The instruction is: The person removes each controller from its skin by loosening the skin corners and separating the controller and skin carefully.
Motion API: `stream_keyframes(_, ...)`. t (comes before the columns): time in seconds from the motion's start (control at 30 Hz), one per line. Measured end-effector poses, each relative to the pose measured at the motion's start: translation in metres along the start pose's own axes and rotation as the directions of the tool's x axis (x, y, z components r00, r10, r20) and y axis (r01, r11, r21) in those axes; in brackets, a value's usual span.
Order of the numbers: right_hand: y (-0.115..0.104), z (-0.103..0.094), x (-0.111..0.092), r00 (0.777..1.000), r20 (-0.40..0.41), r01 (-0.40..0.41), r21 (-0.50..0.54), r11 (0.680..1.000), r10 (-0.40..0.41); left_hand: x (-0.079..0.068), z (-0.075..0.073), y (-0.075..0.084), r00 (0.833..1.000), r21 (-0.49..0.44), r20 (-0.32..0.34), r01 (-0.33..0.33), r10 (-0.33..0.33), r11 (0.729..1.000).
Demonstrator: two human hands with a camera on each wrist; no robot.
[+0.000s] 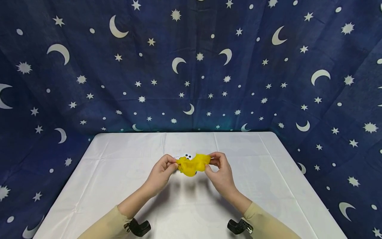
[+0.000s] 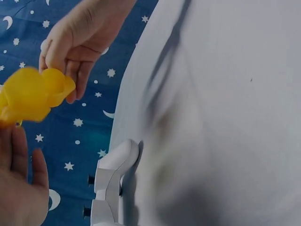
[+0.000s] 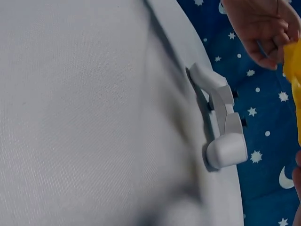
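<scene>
Between my two hands, above the white table, stretches a soft, crumpled yellow piece [image 1: 191, 165] with rounded bulges. My left hand [image 1: 162, 173] pinches its left end between thumb and fingers. The right end is pinched by my right hand [image 1: 222, 174]. In the left wrist view the yellow piece [image 2: 30, 94] looks thin and slightly glossy, with the left hand [image 2: 21, 181] close below. Only a strip of the yellow piece [image 3: 295, 70] enters the right wrist view. Just beyond it on the table stands a white game controller [image 3: 221, 117] with black sticks, largely hidden behind the piece in the head view.
A white cloth covers the table [image 1: 125, 186]; its far edge meets a dark blue curtain [image 1: 203, 86] with moons and stars. Black straps with mounts [image 1: 140, 228] sit at both sleeve cuffs. Shadows of the hands fall on the cloth.
</scene>
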State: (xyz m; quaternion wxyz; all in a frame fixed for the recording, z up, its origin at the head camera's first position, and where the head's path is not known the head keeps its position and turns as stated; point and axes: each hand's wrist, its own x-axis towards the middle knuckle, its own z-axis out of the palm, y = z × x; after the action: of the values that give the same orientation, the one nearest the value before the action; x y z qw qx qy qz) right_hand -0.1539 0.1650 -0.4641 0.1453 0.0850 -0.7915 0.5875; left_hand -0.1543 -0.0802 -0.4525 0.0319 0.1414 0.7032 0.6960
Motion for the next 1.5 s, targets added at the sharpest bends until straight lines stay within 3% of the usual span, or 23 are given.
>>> stream_keyframes(0.17,0.007,-0.003,-0.002,0.998,0.059,0.031,0.034,0.999,-0.033,-0.003,-0.002,-0.004,0.986,-0.060,0.164,0.030,-0.019,0.998)
stream_keyframes(0.33,0.010,-0.002,-0.005,0.991,0.135,-0.003,0.136,0.991,-0.016,-0.004,-0.005,-0.009,0.967,-0.105,0.253,0.030,-0.002,0.994)
stream_keyframes(0.47,0.010,0.000,-0.006,0.987,0.160,-0.023,0.160,0.987,-0.003,-0.003,-0.004,-0.009,0.957,-0.144,0.291,0.027,0.016,0.989)
stream_keyframes(0.7,0.012,0.001,-0.004,0.990,0.140,-0.006,0.106,0.994,-0.009,-0.004,-0.005,-0.012,0.959,-0.190,0.282,0.077,-0.021,0.979)
stream_keyframes(0.9,0.012,0.001,-0.005,0.979,0.197,-0.086,0.217,0.972,0.042,-0.003,-0.016,-0.019,0.967,-0.148,0.244,0.109,-0.071,0.983)
stream_keyframes(1.07,0.011,0.001,-0.006,0.966,0.234,-0.183,0.313,0.932,0.111,0.001,-0.022,-0.027,0.972,-0.083,0.198,0.148,-0.129,0.986)
stream_keyframes(1.23,0.012,0.001,-0.006,0.938,0.294,-0.291,0.384,0.876,0.183,0.003,-0.024,-0.032,0.967,-0.075,0.206,0.168,-0.150,0.983)
stream_keyframes(1.5,0.011,-0.002,-0.005,0.868,0.451,-0.395,0.379,0.837,0.205,0.005,-0.031,-0.036,0.960,-0.144,0.198,0.230,-0.199,0.963)
